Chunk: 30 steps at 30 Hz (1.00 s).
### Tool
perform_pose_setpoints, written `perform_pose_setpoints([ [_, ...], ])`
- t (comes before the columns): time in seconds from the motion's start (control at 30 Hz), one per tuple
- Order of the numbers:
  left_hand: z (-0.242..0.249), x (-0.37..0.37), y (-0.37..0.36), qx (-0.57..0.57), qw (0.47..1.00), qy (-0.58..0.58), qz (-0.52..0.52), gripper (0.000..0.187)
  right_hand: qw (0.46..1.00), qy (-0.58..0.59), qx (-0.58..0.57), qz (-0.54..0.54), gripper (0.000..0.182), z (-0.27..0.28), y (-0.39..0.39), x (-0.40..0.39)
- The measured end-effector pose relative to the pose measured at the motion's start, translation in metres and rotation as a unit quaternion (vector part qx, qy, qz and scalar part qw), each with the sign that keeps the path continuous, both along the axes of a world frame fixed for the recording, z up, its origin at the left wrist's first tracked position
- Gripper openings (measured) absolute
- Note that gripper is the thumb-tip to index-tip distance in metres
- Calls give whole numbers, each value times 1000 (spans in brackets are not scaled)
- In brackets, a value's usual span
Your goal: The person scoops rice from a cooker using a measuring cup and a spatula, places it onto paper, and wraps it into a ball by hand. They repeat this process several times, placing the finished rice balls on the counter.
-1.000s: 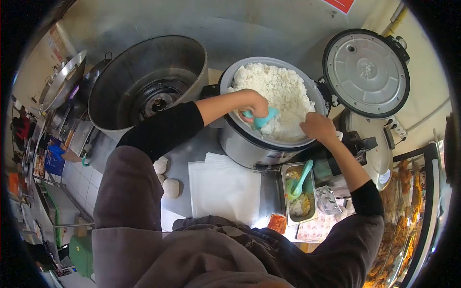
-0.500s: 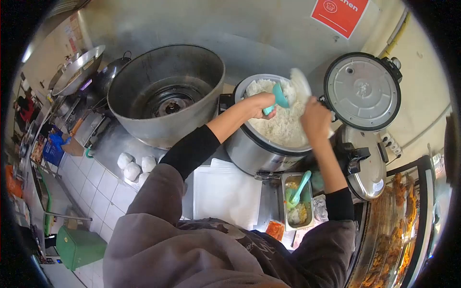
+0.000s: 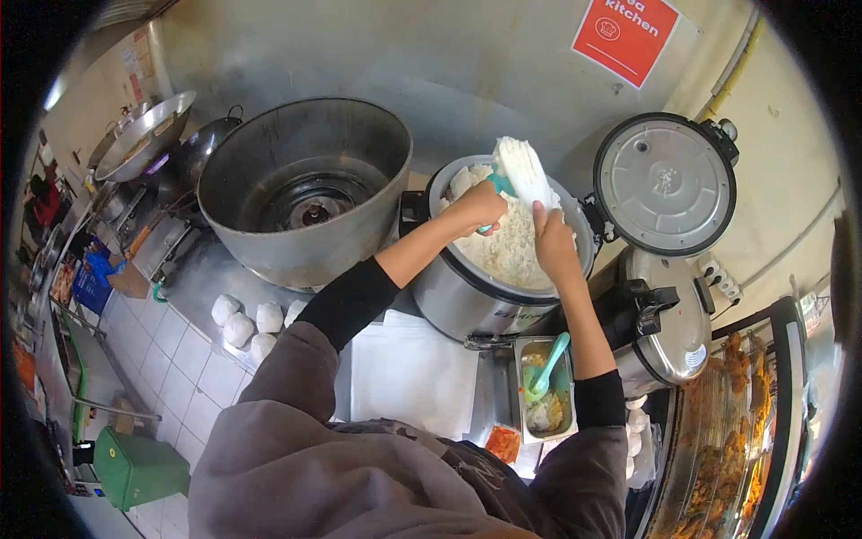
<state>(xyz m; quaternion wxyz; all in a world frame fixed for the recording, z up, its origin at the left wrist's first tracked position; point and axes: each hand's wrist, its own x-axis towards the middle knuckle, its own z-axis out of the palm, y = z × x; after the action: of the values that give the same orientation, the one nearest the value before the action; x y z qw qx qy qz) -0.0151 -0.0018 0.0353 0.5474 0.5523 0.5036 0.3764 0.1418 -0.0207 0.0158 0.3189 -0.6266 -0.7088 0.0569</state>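
White rice [image 3: 507, 247] fills the open cooker [image 3: 489, 310]. Over its left side, my left hand [image 3: 480, 205] is closed round the handle of a turquoise scoop [image 3: 501, 183]. My right hand [image 3: 555, 241] grips the lower end of a white rice paddle [image 3: 525, 171], whose broad end points up and left, against the scoop. Rice clings to the paddle's tip. Part of the scoop is hidden behind the paddle and my left hand.
A large empty pot [image 3: 305, 189] stands left of the cooker, with white wrapped balls [image 3: 238, 330] before it. White paper sheets [image 3: 413, 377] and a metal tray with a spoon [image 3: 546, 418] lie nearer. The round lid [image 3: 664, 184] stands open at right.
The paddle has moved left and down to meet the scoop, and my right hand has shifted left with it. My left hand is slightly further left and lower. The whole view has shifted a little.
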Motion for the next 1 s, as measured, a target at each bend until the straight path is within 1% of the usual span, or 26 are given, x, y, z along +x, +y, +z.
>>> perform_pose_setpoints([
  [0.03,-2,0,2,3,1000,1,0,21,999,16,3,28,53,-5,1,1],
  [0.07,-5,1,2,-10,1000,-14,12,21,999,16,6,27,53,-8,-1,2],
  [0.13,-3,4,1,-20,999,-31,22,21,998,31,-42,36,57,-10,-6,4],
  [0.17,-3,5,0,-35,998,-35,32,20,998,36,-46,37,57,-14,-7,9],
  [0.2,-2,6,1,-50,997,-39,41,19,998,35,-44,35,57,-14,-13,12],
  [0.27,-11,4,12,-47,997,-54,41,17,995,41,-63,71,57,-12,-25,20],
  [0.33,-18,1,18,-43,996,-70,42,15,994,20,-65,89,59,-7,-24,33],
  [0.4,-22,0,17,-32,997,-72,9,14,996,24,-63,51,59,5,-25,42],
  [0.43,-21,1,15,-34,997,-72,8,14,999,9,-35,34,57,0,-16,43],
  [0.47,-21,1,12,-31,999,-37,-20,15,999,12,-40,32,57,-1,-13,40],
  [0.5,-21,1,9,-26,999,-2,-47,16,1000,-14,-28,4,57,1,-9,34],
  [0.57,-27,0,4,-21,998,4,-52,17,997,-60,-11,-48,58,0,6,28],
  [0.67,-30,-5,-4,-15,998,15,-54,20,996,-57,-30,-62,60,-9,38,30],
  [0.77,-21,-16,-15,-62,996,-58,-40,21,995,-54,-18,-78,63,-14,51,32],
  [0.8,-22,-18,-13,-61,996,-58,-39,21,995,-54,-17,-76,63,-19,62,42],
  [0.87,-30,-24,-9,-112,984,-134,-45,22,996,-84,-34,15,65,-30,80,61],
  [0.9,-33,-26,-10,-111,984,-135,-42,22,999,-20,-46,-21,65,-12,56,48],
  [0.97,-33,-26,-8,-73,989,-130,-9,24,1000,-15,-18,-21,63,-6,36,36],
  [1.0,-33,-26,-7,-69,989,-134,-9,24,1000,-9,2,-24,61,-5,25,31],
])
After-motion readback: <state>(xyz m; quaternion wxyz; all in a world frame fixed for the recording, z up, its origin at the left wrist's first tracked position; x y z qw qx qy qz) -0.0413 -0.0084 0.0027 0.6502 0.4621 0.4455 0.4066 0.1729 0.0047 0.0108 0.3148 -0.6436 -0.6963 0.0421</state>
